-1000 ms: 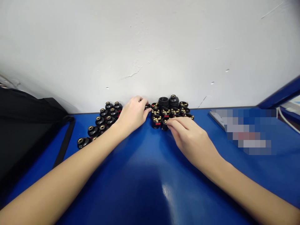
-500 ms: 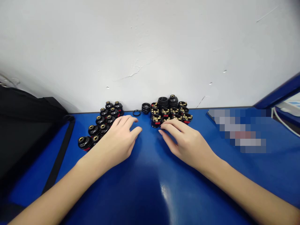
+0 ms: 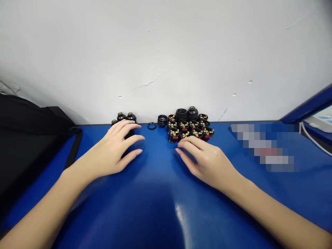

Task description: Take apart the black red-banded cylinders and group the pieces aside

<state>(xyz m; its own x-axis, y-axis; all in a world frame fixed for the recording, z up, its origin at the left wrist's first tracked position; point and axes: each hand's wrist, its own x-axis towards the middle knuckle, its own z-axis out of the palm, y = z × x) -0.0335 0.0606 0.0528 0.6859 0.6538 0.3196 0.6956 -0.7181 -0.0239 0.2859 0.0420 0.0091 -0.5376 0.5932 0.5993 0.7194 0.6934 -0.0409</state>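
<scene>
My left hand [image 3: 118, 148] is held out with its fingers spread, over the left group of black domed lamp holders [image 3: 130, 117] with brass-lined holes on top. It hides most of that group, and whether it touches any of them I cannot tell. On the right, my right hand [image 3: 204, 157] has bent fingers, with a small gap between thumb and index finger and nothing visible between them. Those fingertips are just in front of several black lamp holder cores [image 3: 173, 135] with brass contacts and red marks, standing in close rows.
A black ring [image 3: 151, 126] and a ribbed black shell [image 3: 162, 120] lie between the groups. Two more ribbed pieces, one an open shell [image 3: 181, 114], stand at the back by the white wall [image 3: 160, 62]. A black bag [image 3: 31, 145] borders the blue table [image 3: 150, 207] at left.
My left hand has moved left and its fingers have spread wider, covering more of the domed lamp holders. My right hand has stayed nearly in place.
</scene>
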